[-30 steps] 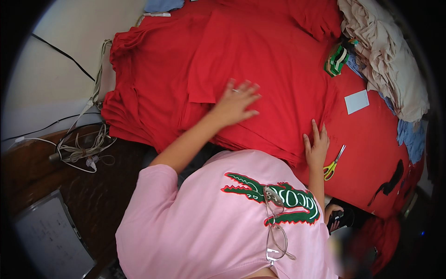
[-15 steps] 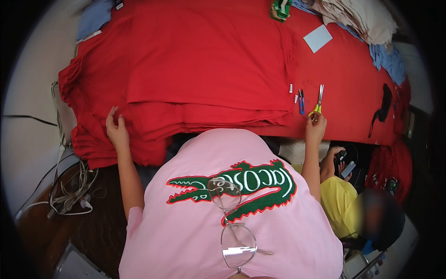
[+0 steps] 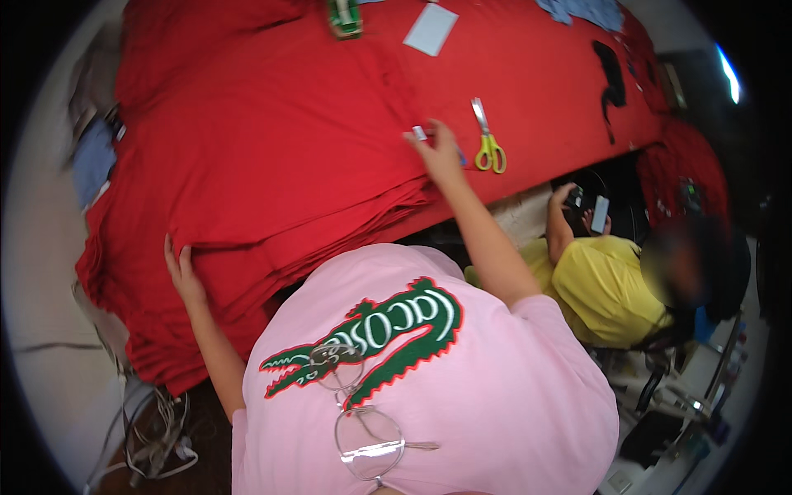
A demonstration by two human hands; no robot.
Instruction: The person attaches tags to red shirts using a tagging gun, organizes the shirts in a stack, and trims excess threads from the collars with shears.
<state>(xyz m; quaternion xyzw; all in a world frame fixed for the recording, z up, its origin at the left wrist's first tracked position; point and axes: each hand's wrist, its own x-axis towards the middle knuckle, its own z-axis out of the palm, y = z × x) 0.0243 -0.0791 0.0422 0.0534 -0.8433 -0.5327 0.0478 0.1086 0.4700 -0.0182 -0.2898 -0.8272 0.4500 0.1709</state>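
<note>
A thick stack of red cloth covers the left and middle of the table. At its near left edge rests my left hand, fingers stretched and apart on the cloth. My right hand is over the stack's right edge, thumb and fingers apart around a small white tag; no grip on the tag shows. Thread snips with blue handles are mostly hidden behind that hand. Just right of them lie yellow-handled scissors, blades pointing away, untouched.
A green tape dispenser and a white card lie at the far side. A black strap is farther right. Another person in a yellow shirt sits at right, holding a grey device. Cables tangle at lower left.
My right hand has let go of the scissors and moved left to the stack's edge. My left hand has come onto the near cloth. The whole view has turned.
</note>
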